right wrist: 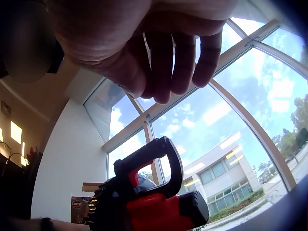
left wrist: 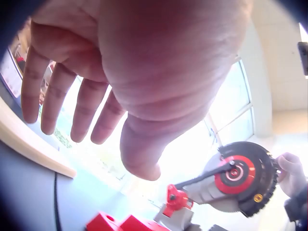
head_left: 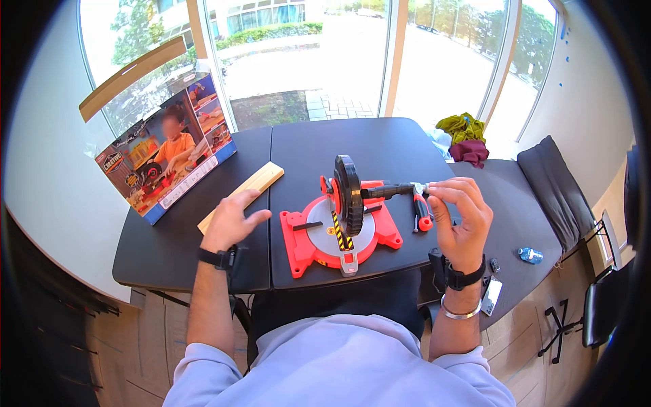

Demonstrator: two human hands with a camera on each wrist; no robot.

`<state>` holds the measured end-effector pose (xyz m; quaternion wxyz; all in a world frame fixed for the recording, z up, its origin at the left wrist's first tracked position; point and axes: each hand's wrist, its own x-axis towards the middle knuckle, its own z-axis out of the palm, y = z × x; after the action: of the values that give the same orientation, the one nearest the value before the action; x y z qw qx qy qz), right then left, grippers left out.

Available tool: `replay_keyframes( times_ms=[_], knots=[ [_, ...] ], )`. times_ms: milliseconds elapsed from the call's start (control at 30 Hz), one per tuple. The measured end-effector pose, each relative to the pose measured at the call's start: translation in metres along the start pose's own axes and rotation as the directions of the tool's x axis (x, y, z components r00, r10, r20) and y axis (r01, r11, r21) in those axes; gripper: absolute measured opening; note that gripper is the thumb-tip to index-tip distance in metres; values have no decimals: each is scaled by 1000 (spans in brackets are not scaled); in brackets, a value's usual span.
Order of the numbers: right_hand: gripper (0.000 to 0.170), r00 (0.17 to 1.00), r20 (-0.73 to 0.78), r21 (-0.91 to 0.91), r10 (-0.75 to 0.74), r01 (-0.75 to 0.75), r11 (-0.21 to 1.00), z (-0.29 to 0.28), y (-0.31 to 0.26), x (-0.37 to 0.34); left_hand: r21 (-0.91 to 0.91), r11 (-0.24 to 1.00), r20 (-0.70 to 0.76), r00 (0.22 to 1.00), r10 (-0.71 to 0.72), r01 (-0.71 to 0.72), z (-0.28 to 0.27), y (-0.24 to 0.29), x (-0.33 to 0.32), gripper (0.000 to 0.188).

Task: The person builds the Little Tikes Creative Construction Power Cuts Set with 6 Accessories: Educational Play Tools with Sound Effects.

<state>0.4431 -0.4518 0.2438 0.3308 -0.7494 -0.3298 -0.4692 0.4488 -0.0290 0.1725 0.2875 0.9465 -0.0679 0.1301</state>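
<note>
Over the near half of a pale wooden plank (head_left: 264,178) hovers my left hand (head_left: 230,222), its fingers straight and thumb spread. The left wrist view shows that palm (left wrist: 159,57) with nothing in it and the plank (left wrist: 36,142) below. A red and black toy miter saw (head_left: 348,197) stands between my hands, its blade raised and its handle pointing right. My right hand (head_left: 464,217) is held up beside the handle end, fingers loosely curled, thumb close to the index finger. No object shows between them in the right wrist view, where the saw handle (right wrist: 175,168) is below.
A red-and-black-handled tool (head_left: 424,216) lies right of the saw. A large picture box (head_left: 166,152) stands at the back left. Bunched cloths (head_left: 461,136) lie at the far right; a plastic bottle (head_left: 530,255) and a phone (head_left: 491,296) are on the right-hand surface.
</note>
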Motion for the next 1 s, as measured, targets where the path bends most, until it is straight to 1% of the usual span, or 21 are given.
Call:
replay_keyframes(
  times_ms=[67,100,133,200,233,267,333,367,433,467,533,567,633,767,833,867,933,967,1000],
  knots=[
    [12,1000,-1,3,3,-3,1000,1,0,0,49,992,-90,990,-112,116,-8,-18,-2,62],
    [12,1000,-2,6,6,-6,1000,2,0,0,53,985,-105,982,-160,166,-7,-32,-2,68],
    [12,1000,-2,7,6,-6,1000,3,-1,0,54,985,-105,982,-160,166,-8,-44,-4,68],
    [12,1000,8,10,25,-25,1000,3,-2,0,231,935,-141,960,-243,270,-10,-57,-11,74],
    [12,1000,8,10,25,-25,1000,3,-2,0,190,922,-93,941,-326,338,-13,-62,-10,78],
    [12,1000,8,6,17,-17,1000,4,-2,-1,189,922,-94,941,-326,338,-14,-62,-10,78],
    [12,1000,9,4,6,-6,1000,6,-1,-1,144,889,-36,900,-434,435,-16,-63,-12,75],
    [12,1000,12,6,7,-7,1000,6,-1,-1,142,889,-39,900,-435,436,-16,-63,-11,75],
    [12,1000,17,9,2,-3,1000,7,-2,-1,161,875,-63,889,-454,458,-15,-65,-11,69],
    [12,1000,22,5,7,-7,1000,7,-2,-1,157,874,-66,888,-456,460,-14,-64,-11,69],
    [12,1000,29,3,6,-6,1000,7,-2,-1,245,852,-71,885,-461,463,-13,-61,-10,65],
    [12,999,33,3,8,-8,1000,7,-2,-1,242,851,-74,884,-462,466,-12,-62,-10,65],
    [13,999,35,5,6,-6,1000,7,-1,-1,307,825,-90,878,-471,474,-8,-65,-9,64],
    [13,999,38,13,11,-12,1000,7,-2,-2,311,828,-125,883,-452,467,-18,-47,-9,62],
    [13,999,39,20,17,-18,1000,8,-2,-1,153,896,-257,892,-371,417,-26,-32,-9,62],
    [13,999,39,27,18,-19,999,8,-3,-1,155,897,-257,894,-368,414,-29,-29,-9,62],
    [12,999,38,31,20,-21,999,9,-4,-1,-22,974,-396,892,-217,227,-34,-24,-8,65],
    [12,999,37,29,22,-23,999,9,-4,-1,-72,980,-419,886,-201,188,-37,-12,-9,65],
    [12,999,36,27,23,-24,999,9,-4,-1,-72,980,-418,886,-200,188,-39,-1,-11,65]
  ],
)
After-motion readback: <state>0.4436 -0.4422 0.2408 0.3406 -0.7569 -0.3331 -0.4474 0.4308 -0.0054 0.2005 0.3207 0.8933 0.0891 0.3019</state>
